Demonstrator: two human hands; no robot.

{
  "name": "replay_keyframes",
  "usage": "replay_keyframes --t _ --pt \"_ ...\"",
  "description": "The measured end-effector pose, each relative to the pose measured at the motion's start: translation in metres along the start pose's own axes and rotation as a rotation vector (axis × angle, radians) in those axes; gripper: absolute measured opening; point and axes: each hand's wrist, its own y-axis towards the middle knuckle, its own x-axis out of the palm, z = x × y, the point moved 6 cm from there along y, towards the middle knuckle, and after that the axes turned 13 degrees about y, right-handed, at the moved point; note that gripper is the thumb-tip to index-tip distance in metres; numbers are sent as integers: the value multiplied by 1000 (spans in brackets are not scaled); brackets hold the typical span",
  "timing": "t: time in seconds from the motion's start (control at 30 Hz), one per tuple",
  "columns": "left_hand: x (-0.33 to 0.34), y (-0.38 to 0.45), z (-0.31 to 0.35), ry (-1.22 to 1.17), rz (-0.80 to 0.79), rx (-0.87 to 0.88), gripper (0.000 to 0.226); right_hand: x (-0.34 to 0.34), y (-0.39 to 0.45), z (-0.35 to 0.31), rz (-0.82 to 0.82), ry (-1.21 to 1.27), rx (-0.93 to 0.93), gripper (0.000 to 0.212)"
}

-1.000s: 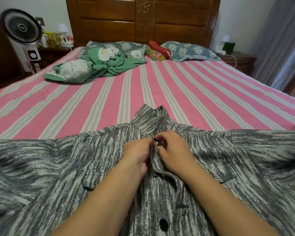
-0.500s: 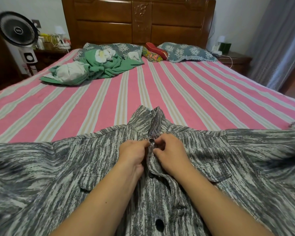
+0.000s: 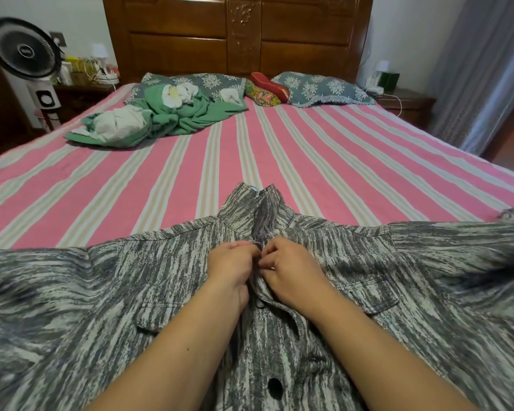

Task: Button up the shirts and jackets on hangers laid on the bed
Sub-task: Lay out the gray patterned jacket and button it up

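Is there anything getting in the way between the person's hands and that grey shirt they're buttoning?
Nothing visible does. The left hand and the right hand are already on the grey shirt, pinching its front edges just below the collar. The green clothes lie far up the bed, apart from the shirt.

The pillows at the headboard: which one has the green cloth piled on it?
The left pillow, on the fan's side. The crumpled green cloth spills over its front, while the right pillow lies uncovered. A small red cushion sits between them.
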Motion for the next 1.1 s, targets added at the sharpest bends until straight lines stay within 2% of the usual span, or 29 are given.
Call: replay_keyframes --t 0.1,0.2,0.3,0.37,0.43,0.57,0.67,0.77,0.87,0.93,1.0,1.1 --pt "0 0 0 -15 8 -4 19 0 1 0 -11 1 -9 16" --pt "3 -5 0 48 26 80 18 -6 3 5 48 47 43 15" --pt "-6 -7 18 541 197 440 25 -19 1 15 170 236 183 18" --pt "-3 -10 28 781 241 696 27 -18 1 17 161 237 180 29" --pt "0 -7 28 907 251 774 23 -13 2 17 111 146 176 34" --pt "-3 10 16 1090 266 671 20 -4 1 24 62 82 218 33" --pt "-4 17 13 1144 275 633 5 -1 2 26 31 56 252 38" --pt "-4 21 12 1197 204 606 16 -6 2 28 45 105 316 45" --pt "-3 19 12 1191 112 627 26 -22 7 29 99 211 403 65" --pt "-3 18 13 1189 118 653 26 -28 27 23 13 153 454 82" --pt "-3 18 13 1159 140 663 20 -35 62 18 -48 -24 393 86" --pt "-6 22 11 1098 160 650 12 -36 110 24 -138 -223 169 68"
